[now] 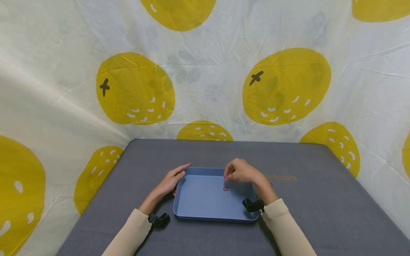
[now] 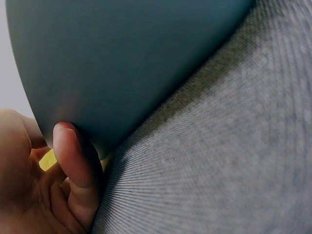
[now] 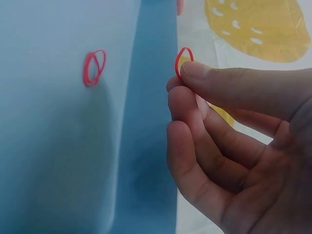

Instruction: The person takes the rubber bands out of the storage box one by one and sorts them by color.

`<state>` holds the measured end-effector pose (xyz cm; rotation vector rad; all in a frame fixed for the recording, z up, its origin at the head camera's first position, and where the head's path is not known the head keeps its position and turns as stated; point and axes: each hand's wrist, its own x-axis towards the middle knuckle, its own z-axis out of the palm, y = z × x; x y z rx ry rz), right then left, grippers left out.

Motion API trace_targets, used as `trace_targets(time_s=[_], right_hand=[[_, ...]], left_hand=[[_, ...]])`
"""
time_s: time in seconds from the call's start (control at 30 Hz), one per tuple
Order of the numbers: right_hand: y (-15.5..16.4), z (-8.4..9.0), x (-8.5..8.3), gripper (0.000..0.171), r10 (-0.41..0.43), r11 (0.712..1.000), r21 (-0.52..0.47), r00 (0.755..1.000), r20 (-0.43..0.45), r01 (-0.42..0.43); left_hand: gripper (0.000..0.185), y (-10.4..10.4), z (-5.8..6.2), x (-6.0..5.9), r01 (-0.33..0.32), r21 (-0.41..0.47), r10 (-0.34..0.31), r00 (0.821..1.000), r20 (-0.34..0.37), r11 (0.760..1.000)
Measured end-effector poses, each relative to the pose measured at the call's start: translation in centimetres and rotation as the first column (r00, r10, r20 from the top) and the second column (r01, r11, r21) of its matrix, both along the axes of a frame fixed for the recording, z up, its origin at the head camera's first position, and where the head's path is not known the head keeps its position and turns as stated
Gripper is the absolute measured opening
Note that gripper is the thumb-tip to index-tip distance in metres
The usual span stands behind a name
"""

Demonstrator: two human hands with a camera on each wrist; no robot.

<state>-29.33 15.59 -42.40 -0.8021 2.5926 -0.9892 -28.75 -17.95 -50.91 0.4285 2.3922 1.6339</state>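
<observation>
A shallow blue tray (image 1: 205, 208) lies on the grey table. My left hand (image 1: 168, 183) grips its left side, with the thumb by the rim and other fingers against the outer wall (image 2: 122, 73). Above the tray's far right part, my right hand (image 1: 241, 171) pinches a thin red rubber band (image 3: 177, 63) between thumb and forefinger. Below it on the tray floor lie red rubber bands (image 3: 88, 73), overlapping in a small loose cluster; how many is hard to tell.
Several yellow rubber bands (image 1: 280, 177) lie in a row on the table (image 1: 320, 206), right of the tray. A red band (image 1: 271, 184) shows partly beside my right wrist. A white curtain (image 1: 208, 92) with yellow fruit prints hangs behind the table.
</observation>
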Motion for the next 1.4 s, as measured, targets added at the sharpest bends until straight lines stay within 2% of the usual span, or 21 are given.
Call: trace_targets(time_s=[0.23, 0.7, 1.17, 1.4], right_hand=[[0.5, 0.7, 0.0, 0.002, 0.006, 1.000, -0.019, 1.000, -0.008, -0.007], [2.9, 1.4, 0.3, 0.005, -0.025, 1.000, -0.017, 0.998, -0.056, 0.024], [8.4, 2.0, 1.1, 0.006, -0.144, 0.990, -0.007, 0.989, -0.038, 0.144], [11.9, 1.5, 1.5, 0.006, -0.198, 0.980, 0.017, 0.979, -0.037, 0.199]], left_hand=[[0.044, 0.1, -0.1, -0.1, -0.003, 0.002, 0.003, 1.000, 0.000, 1.000], [0.046, 0.1, -0.2, -0.2, 0.027, 0.003, -0.027, 1.000, 0.009, 1.000], [0.047, -0.1, -0.2, -0.2, 0.031, -0.002, -0.031, 0.999, -0.014, 1.000], [0.047, 0.0, -0.2, -0.2, 0.030, -0.001, -0.030, 0.999, -0.016, 1.000]])
